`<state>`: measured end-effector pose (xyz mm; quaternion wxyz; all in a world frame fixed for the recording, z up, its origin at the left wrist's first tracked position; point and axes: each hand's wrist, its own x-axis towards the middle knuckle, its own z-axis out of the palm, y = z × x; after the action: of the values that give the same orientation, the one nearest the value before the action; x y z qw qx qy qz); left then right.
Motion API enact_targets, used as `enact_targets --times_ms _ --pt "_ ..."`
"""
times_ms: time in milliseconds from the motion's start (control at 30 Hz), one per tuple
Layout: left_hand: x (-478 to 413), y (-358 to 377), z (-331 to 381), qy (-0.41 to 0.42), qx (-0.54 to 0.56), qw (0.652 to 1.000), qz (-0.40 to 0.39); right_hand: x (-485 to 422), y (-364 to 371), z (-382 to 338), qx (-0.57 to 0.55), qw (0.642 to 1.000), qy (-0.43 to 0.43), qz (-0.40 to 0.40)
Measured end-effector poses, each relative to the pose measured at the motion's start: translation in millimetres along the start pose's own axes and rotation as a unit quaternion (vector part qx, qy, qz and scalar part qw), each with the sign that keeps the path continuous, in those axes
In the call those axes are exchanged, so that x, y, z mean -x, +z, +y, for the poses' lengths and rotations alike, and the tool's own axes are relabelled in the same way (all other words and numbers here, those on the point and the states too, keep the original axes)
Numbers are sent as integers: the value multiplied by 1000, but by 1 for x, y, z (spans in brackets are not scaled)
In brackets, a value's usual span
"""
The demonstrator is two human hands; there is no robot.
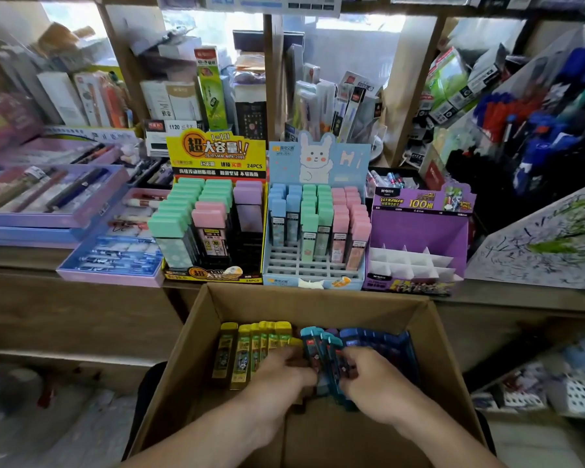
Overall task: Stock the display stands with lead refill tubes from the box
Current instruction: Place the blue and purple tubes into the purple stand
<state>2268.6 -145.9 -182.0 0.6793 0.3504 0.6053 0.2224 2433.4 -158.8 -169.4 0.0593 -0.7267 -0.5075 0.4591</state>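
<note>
In the near cardboard box (196,336), head view: teal lead refill tubes (321,352) clasped from both sides, left hand (284,371) and right hand (368,376) each with fingers curled round the bundle. Left of these, yellow tubes (247,349); right, blue tubes (379,342). Beyond the box, left to right: yellow display stand (217,153), blue display stand (318,160), purple display stand (419,231).

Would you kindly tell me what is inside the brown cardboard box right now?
The brown cardboard box holds yellow refill tubes at left, teal tubes in the middle and dark blue tubes at right. The left hand and right hand hide the middle tubes' lower parts.
</note>
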Motion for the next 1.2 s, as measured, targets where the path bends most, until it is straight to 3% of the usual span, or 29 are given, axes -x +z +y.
enact_targets --times_ms 467,800,1100,1200 --pt "-6 6 -1 -48 93 993 -47 1 9 1 -50 998 14 -26" --pt "-2 5 -6 -17 58 998 -32 3 10 1 -143 989 24 5" --pt "7 9 -1 24 93 995 -6 10 4 -2 -376 926 -6 2" --pt "18 8 7 -3 146 988 -40 12 -1 -4 -425 905 -20 -4"
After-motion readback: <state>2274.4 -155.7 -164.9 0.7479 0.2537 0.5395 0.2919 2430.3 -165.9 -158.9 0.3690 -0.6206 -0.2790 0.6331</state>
